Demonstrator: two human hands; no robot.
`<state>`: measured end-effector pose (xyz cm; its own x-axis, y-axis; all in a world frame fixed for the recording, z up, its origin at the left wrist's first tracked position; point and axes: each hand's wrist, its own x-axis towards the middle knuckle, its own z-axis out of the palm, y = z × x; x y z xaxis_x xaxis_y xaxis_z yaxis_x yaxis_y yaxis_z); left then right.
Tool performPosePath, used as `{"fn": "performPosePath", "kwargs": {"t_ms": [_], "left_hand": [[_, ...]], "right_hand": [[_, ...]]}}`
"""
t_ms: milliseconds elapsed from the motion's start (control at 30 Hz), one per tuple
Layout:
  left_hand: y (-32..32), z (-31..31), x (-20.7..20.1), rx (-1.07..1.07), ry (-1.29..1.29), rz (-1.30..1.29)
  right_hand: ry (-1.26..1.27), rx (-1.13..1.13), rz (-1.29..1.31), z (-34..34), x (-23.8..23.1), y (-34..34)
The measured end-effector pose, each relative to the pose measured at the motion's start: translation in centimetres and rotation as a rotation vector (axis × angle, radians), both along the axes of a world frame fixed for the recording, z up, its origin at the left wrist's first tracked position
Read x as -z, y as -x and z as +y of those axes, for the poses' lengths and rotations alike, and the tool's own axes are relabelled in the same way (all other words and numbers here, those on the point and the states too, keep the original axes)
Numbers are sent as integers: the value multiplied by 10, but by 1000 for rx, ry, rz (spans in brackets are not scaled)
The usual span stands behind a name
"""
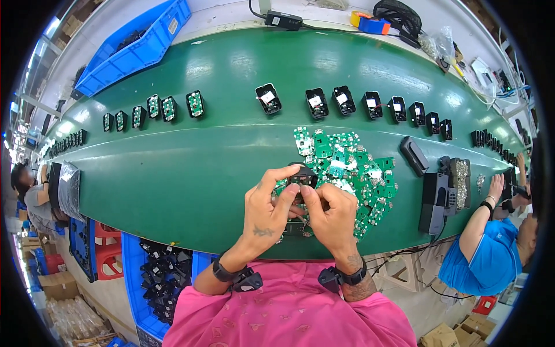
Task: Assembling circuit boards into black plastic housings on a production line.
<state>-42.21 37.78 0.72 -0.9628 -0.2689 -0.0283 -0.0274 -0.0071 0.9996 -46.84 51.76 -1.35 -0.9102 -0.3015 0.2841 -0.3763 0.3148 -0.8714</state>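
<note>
Between my two hands is a small black plastic housing (307, 175), held just above the near side of the green table (173, 179). My left hand (263, 209) is closed around its left side, index finger over the top edge. My right hand (333, 213) is closed at the other side. Both thumbs press close together at the housing's opening, and what lies under them is hidden. A loose pile of green circuit boards (370, 182) spreads beside and behind my right hand.
Across the table runs a row of black housings, some with green boards (195, 104), others with white parts (267, 98). A blue bin (124, 61) stands far left; another, holding black parts (162, 277), is below the near edge. A black device (432, 202) and a co-worker (485, 254) are at right.
</note>
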Motion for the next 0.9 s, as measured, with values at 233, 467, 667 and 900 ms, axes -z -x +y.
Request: {"fn": "performPosePath", "kwargs": {"t_ms": [233, 467, 667, 900], "left_hand": [[6, 9, 15, -40, 143, 123], [1, 14, 29, -176, 329, 305], [7, -9, 23, -143, 236, 118], [43, -47, 11, -109, 96, -15]], "right_hand": [[112, -59, 72, -9, 6, 4], [318, -93, -56, -16, 9, -1], [288, -107, -223, -37, 22, 7], [-69, -120, -145, -45, -2, 36]]}}
